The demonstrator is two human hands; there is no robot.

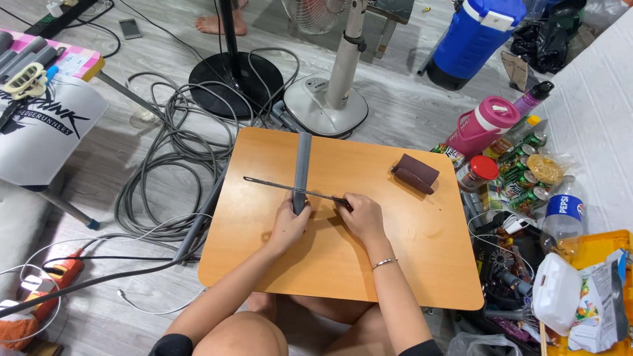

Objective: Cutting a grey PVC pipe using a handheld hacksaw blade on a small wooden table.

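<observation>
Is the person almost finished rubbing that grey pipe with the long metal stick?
Hard to tell. In hand: the left hand pins the grey pipe flat on the wooden table, and the right hand lays the thin metal file across it. No cut or groove shows on the pipe. The rolled dark sandpaper lies apart, untouched, so smoothing probably remains.

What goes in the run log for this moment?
left hand: holds grey tube on wooden table | right hand: holds thin metal file across tube | brown sandpaper roll: untouched

Grey pipe (302,165) and dark maroon sandpaper roll (415,173) on plain orange-tan wooden table (369,264).
</observation>
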